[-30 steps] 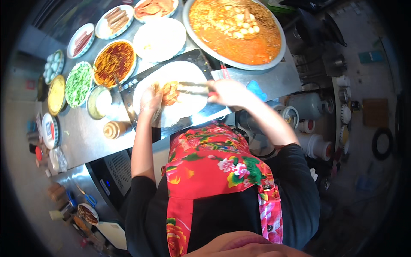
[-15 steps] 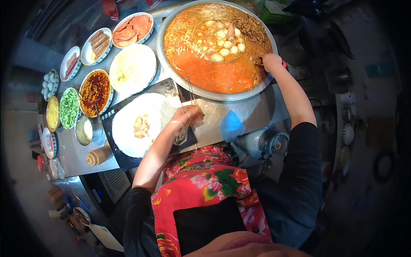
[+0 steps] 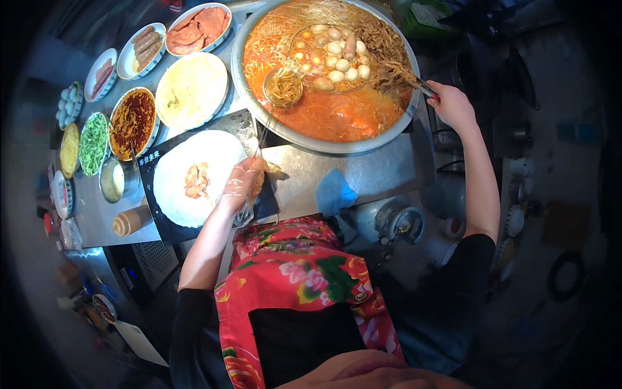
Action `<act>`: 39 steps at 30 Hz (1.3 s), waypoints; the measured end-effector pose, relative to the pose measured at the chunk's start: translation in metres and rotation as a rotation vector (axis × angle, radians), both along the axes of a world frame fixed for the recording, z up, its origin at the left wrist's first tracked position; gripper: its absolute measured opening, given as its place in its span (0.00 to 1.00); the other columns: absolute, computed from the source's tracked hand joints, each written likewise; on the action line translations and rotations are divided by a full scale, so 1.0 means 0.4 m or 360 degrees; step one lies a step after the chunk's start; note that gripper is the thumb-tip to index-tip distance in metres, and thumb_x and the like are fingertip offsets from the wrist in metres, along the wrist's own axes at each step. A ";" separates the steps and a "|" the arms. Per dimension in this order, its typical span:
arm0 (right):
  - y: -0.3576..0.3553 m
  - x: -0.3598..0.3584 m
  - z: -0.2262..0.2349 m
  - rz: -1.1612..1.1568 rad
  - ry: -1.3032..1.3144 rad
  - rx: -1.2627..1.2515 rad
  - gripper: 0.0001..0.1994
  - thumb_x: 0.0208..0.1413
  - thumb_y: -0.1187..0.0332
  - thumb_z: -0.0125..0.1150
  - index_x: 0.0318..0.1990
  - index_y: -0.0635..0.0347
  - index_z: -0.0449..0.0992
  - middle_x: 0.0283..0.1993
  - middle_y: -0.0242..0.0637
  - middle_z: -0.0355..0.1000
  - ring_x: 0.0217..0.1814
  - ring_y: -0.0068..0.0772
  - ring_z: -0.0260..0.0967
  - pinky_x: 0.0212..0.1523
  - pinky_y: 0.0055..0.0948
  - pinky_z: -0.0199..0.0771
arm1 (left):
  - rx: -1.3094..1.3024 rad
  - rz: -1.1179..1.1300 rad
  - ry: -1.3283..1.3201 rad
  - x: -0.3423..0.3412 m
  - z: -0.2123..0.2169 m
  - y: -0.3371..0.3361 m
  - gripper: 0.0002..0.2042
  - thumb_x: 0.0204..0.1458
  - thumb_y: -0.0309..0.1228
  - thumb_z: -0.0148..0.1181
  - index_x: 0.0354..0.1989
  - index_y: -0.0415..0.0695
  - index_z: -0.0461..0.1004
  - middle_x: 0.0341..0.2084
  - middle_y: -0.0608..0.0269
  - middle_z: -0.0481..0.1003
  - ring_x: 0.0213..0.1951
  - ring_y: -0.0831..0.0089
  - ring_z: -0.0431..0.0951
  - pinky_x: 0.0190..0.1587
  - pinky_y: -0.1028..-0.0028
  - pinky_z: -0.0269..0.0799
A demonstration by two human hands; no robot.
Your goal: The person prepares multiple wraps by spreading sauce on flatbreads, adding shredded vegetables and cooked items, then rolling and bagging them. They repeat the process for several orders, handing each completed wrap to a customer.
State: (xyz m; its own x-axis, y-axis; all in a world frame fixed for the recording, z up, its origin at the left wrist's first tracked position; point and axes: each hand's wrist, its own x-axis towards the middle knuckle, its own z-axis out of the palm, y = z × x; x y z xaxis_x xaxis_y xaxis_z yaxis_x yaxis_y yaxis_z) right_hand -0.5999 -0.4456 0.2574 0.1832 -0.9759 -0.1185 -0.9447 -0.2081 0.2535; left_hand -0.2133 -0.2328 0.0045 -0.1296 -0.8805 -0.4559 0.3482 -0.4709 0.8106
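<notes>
My left hand [image 3: 241,183], in a clear plastic glove, is closed on the thin handle of a wire skimmer [image 3: 283,88]. The skimmer's round basket holds shredded food over the orange-red broth [image 3: 340,120]. At the pan's right side, my right hand [image 3: 451,106] grips metal tongs [image 3: 424,87], whose tips meet a heap of brown shreds [image 3: 382,48]. Pieces of pinkish-brown food [image 3: 196,180] lie on a round white wrap [image 3: 173,198] beside my left hand. A small yellow-brown item [image 3: 273,170] shows by my left fingers; I cannot make out what it is.
Eggs [image 3: 334,48] sit in the middle of the big metal pan [image 3: 337,148]. Left of it are a pale stack of wraps [image 3: 192,91], a red sauce bowl [image 3: 133,123], green shreds [image 3: 94,142], sliced meat [image 3: 197,30], sausages [image 3: 148,48], and a squeeze bottle [image 3: 129,221]. A blue cloth [image 3: 335,188] hangs at the counter edge.
The skimmer basket now shows shredded food in it over the broth. My right hand has moved outward and slightly down, bringing the tongs into view with their tips at the brown shreds.
</notes>
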 end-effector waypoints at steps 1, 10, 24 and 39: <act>0.014 0.018 0.014 -0.0036 0.0050 -0.0028 0.25 0.58 0.65 0.65 0.64 0.49 0.72 0.42 0.44 0.78 0.46 0.47 0.76 0.48 0.42 0.77 | 0.0027 -0.0045 -0.0024 -0.006 0.002 0.009 0.11 0.68 0.35 0.52 0.48 0.40 0.76 0.37 0.69 0.79 0.36 0.82 0.77 0.39 0.82 0.72; 0.023 0.254 -0.091 0.0442 -0.0177 0.0434 0.23 0.56 0.62 0.67 0.60 0.52 0.75 0.43 0.47 0.78 0.48 0.50 0.76 0.51 0.44 0.75 | 0.0020 -0.0135 -0.0093 -0.093 -0.004 -0.001 0.14 0.65 0.43 0.52 0.32 0.46 0.73 0.18 0.75 0.65 0.19 0.83 0.61 0.21 0.76 0.55; -0.301 0.699 -0.158 0.0848 0.0789 0.0039 0.14 0.54 0.68 0.62 0.48 0.59 0.81 0.48 0.45 0.80 0.50 0.43 0.80 0.47 0.43 0.81 | 0.0123 0.0146 0.0418 -0.097 -0.004 0.013 0.10 0.66 0.39 0.55 0.36 0.47 0.76 0.16 0.76 0.66 0.16 0.84 0.59 0.18 0.78 0.51; -0.320 0.715 -0.190 0.1104 0.0716 0.0406 0.17 0.55 0.66 0.64 0.51 0.58 0.77 0.49 0.46 0.78 0.53 0.46 0.77 0.52 0.42 0.79 | -0.0042 0.0176 0.0448 -0.102 -0.009 0.066 0.10 0.65 0.35 0.54 0.39 0.43 0.78 0.31 0.71 0.77 0.33 0.82 0.72 0.37 0.79 0.68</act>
